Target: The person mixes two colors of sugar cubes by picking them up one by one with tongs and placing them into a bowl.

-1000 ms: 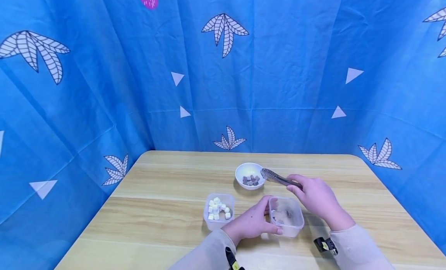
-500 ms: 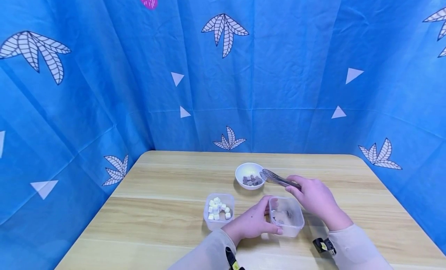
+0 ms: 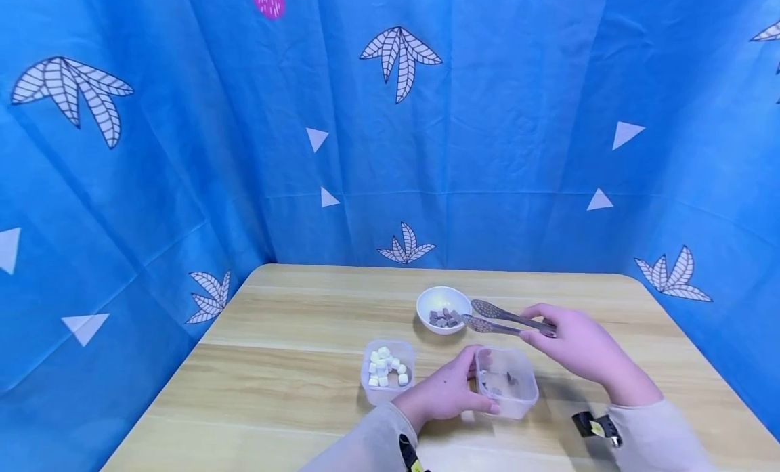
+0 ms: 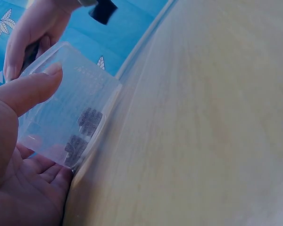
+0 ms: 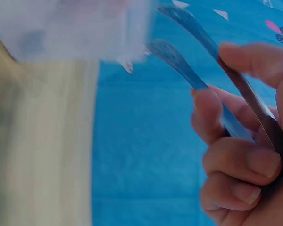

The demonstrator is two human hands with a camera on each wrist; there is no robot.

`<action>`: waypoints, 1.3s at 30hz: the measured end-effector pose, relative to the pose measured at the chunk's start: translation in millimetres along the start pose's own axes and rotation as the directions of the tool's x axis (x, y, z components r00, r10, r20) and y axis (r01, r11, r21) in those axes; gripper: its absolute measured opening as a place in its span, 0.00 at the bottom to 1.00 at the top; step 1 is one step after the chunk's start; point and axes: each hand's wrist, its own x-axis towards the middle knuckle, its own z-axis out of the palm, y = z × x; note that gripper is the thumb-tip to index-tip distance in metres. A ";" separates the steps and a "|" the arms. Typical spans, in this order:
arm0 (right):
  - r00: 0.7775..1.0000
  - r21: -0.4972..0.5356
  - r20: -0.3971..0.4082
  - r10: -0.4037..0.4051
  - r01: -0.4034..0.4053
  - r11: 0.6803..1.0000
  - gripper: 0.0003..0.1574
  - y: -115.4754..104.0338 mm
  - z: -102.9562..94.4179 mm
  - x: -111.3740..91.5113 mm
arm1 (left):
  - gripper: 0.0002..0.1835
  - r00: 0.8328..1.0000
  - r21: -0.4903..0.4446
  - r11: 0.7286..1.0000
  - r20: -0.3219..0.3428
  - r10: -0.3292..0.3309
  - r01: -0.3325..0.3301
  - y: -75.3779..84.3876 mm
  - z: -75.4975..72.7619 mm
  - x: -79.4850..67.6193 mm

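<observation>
My left hand [image 3: 447,391] grips a clear plastic container [image 3: 518,408] on the table, thumb on the near side and fingers round the far side. A few brown pieces lie in it; two brown cubes [image 4: 90,121] show through its wall in the left wrist view. With my right hand [image 3: 581,343] I hold metal tongs [image 3: 486,309], their arms spread apart and nothing seen between the tips. The tips are at the right rim of a white bowl [image 3: 440,297], which holds several brown cubes [image 3: 445,317]. The right wrist view shows fingers curled round the tongs [image 5: 238,80].
Left of my left hand stands a second clear container [image 3: 387,396] with several white cubes [image 3: 379,368] inside. The wooden table [image 3: 292,391] carries everything. A blue patterned curtain [image 3: 506,154] hangs behind the table and along both sides.
The tongs have gone from nearly closed to spread apart, and my right hand has shifted slightly right. My left hand still holds the container. The head view has shifted a little.
</observation>
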 end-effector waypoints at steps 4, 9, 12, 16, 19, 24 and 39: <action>0.998 -0.009 0.060 -0.021 0.022 1.000 0.22 -5.1 -22.6 -11.6 | 0.48 1.000 0.007 1.000 -0.003 -0.013 0.013 0.5 2.2 -0.4; 0.988 -0.089 0.110 -0.111 0.121 0.989 0.17 -17.1 -43.7 -24.9 | 0.48 0.999 0.024 0.999 -0.015 -0.031 0.032 1.2 2.3 -0.4; 0.981 -0.173 0.136 -0.141 0.163 0.971 0.16 -24.3 -49.1 -33.1 | 0.50 0.999 0.022 0.999 -0.020 -0.038 0.038 1.6 2.7 0.6; 0.982 -0.279 0.164 -0.093 0.136 0.951 0.15 -36.5 -47.9 -41.8 | 0.49 0.999 0.025 0.999 -0.028 -0.038 0.038 1.4 4.0 1.7; 0.986 -0.365 0.165 -0.028 0.088 0.927 0.10 -48.1 -40.3 -47.4 | 0.47 0.999 0.027 0.999 -0.035 -0.041 0.042 0.9 5.9 1.6; 0.994 -0.480 0.107 0.024 0.030 0.876 0.14 -67.3 -19.5 -54.1 | 0.46 0.996 0.000 0.998 -0.064 -0.063 0.063 -0.2 10.5 0.7; 0.998 -0.507 0.059 0.026 0.008 0.862 0.15 -71.9 -2.5 -57.6 | 0.45 0.992 -0.028 0.998 -0.112 -0.064 0.061 -0.6 15.1 1.7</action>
